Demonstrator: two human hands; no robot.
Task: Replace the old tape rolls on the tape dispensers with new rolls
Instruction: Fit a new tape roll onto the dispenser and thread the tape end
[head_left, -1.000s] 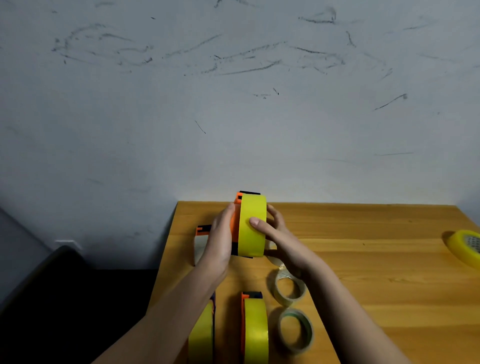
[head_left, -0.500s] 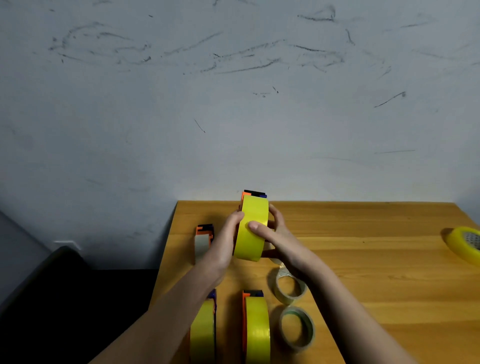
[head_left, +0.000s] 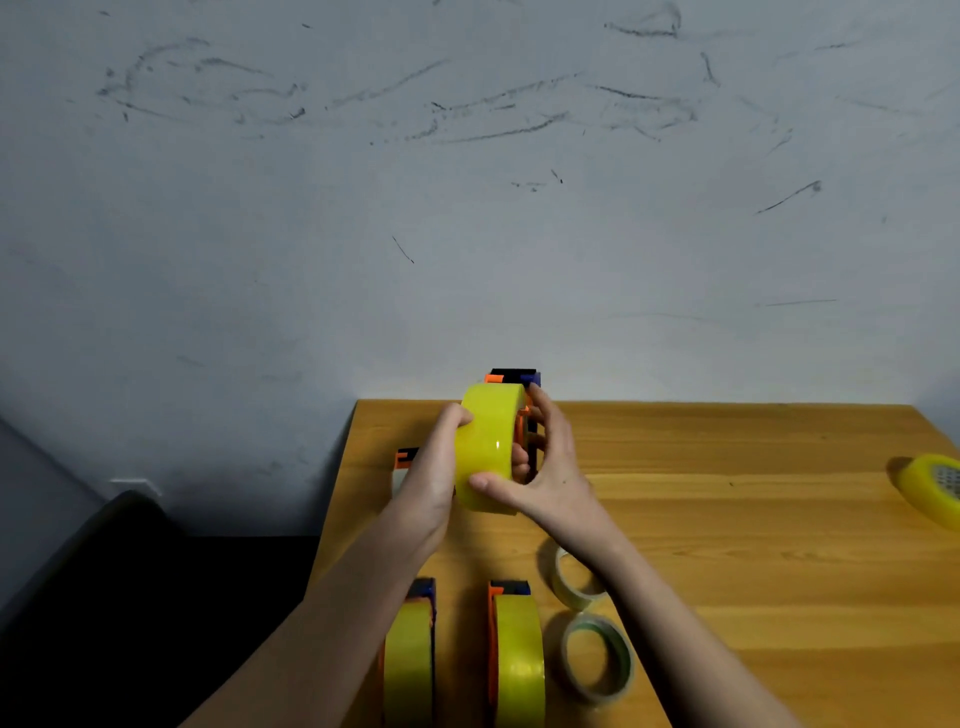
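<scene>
Above the wooden table (head_left: 727, 499) I hold an orange and black tape dispenser (head_left: 514, 378) that carries a full yellow tape roll (head_left: 485, 447). My left hand (head_left: 431, 478) grips the roll's left side, thumb on its top. My right hand (head_left: 545, 467) clasps the dispenser's right side, with its thumb pressed on the roll's lower front. Behind my left hand stands another orange dispenser (head_left: 404, 460) with a pale, thin roll. Two dispensers with full yellow rolls, one on the left (head_left: 409, 660) and one on the right (head_left: 517, 660), stand near the front.
Two nearly used-up clear rolls lie flat right of the front dispensers, one (head_left: 571, 582) partly under my right forearm and one (head_left: 597, 657) nearer me. A full yellow roll (head_left: 932, 486) lies at the table's right edge. A scuffed wall rises behind; a dark chair (head_left: 104, 597) is left.
The held dispenser has turned, so the roll's face now leans left. My right thumb slid down to the roll's lower front. My left thumb moved onto the roll's top.
</scene>
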